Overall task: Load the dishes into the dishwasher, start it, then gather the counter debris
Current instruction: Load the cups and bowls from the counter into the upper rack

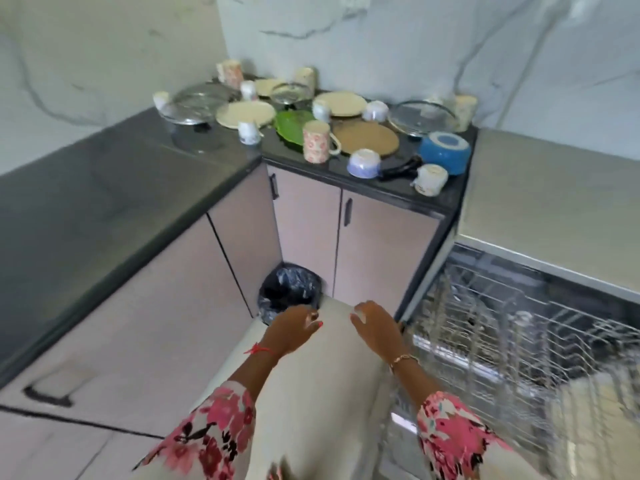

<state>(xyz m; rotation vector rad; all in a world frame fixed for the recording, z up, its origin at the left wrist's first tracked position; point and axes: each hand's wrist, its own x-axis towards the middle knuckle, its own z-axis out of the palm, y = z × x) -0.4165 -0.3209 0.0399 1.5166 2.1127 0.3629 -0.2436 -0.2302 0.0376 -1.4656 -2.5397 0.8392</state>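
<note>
- Dishes [246, 113] crowd the corner counter [104, 188], well beyond both hands and higher than them: plates, cups, glass lids, a blue bowl [445, 150], a green plate [294, 124], a brown board [367, 136]
- Left hand [294, 329] hangs low with fingers loosely curled and nothing in it; bin [289, 292] sits on the floor just past its fingertips
- Right hand [375, 329] hovers beside the left, a gap between them, fingers relaxed and a little bent, likewise holding nothing
- Dishwasher [540, 202] stands open to the right of the right hand, its rack [519, 341] drawn out, the near corner just beside that wrist
- Rack looks bare close to the hand; farther right and nearer the person lie pale smeared shapes, perhaps plates already in, too blurred to say
- From where I stand, loading looks barely begun: nearly the whole pile waits on the counter, and neither hand touches any of it
- Left to do, I'd judge: carry the pile across, fill the rack, push it in, shut the door, start the machine
- Debris comes last; I can pick out none among the crockery from here
</note>
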